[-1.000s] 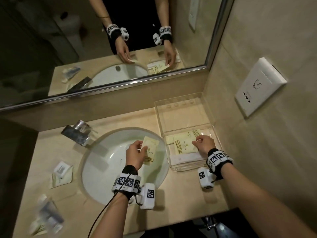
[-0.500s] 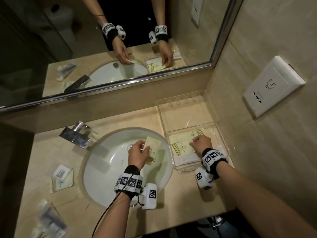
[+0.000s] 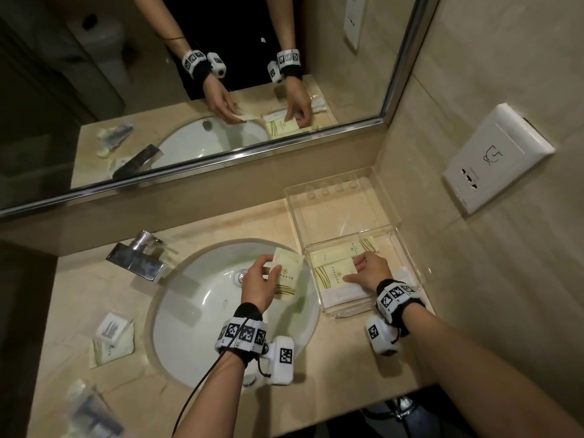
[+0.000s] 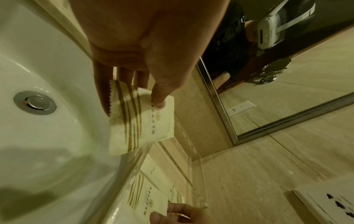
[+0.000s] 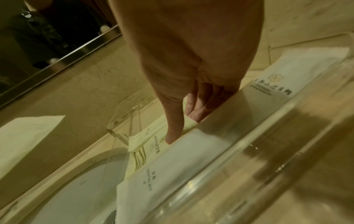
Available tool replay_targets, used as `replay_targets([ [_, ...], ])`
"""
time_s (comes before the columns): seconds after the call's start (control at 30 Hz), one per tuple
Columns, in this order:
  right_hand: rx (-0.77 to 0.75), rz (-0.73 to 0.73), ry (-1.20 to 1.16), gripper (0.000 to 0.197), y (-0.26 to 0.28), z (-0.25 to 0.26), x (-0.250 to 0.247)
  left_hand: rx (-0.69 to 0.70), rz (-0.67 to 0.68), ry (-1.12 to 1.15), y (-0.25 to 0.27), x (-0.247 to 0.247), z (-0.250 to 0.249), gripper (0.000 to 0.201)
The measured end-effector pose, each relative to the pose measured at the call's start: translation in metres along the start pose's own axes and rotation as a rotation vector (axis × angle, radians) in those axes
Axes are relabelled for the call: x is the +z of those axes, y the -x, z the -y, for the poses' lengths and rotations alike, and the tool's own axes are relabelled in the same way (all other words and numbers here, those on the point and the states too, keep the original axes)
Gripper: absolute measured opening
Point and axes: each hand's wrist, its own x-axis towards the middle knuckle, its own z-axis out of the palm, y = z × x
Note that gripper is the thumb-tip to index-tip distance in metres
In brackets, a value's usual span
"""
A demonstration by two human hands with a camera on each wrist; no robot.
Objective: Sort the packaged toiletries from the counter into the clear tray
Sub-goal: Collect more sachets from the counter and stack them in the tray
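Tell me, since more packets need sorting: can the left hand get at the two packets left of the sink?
Probably not yet. The left hand already pinches a packet over the sink. The counter packets lie uncovered, so the way looks free once it lets go.

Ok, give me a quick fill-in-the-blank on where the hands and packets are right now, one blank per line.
1. The left hand holds a cream striped packet above the ____.
2. The right hand rests on packets lying inside the clear ____.
3. The chrome faucet stands on the ____ side of the basin.
4. A white wall socket is mounted on the ____ wall.

Missing words: sink; tray; left; right
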Motion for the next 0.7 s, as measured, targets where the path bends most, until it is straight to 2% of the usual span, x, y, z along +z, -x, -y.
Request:
replay_targets([
  [0.37,-0.119,-0.134,0.067,0.047,0.006,0.001,0.003,0.022,0.056,0.039,-0.001,0.011,-0.002,0.023],
  [0.5,-0.189,-0.191,-0.175,0.027,0.013,0.011,-0.003,0.049,0.066,0.091,-0.004,0.017,-0.009,0.019],
  [0.57,-0.237,-0.066,-0.286,0.028,0.023,0.025,-0.010,0.059,0.101,0.121,-0.007,0.023,-0.014,0.013],
  [0.63,-0.279,0.147,-0.354,0.030,0.032,0.040,-0.016,0.087,0.141,0.120,-0.007,0.030,-0.022,0.011],
  [0.7,-0.346,0.268,-0.300,0.031,0.033,0.047,-0.021,0.134,0.167,0.094,-0.008,0.037,-0.030,0.012],
])
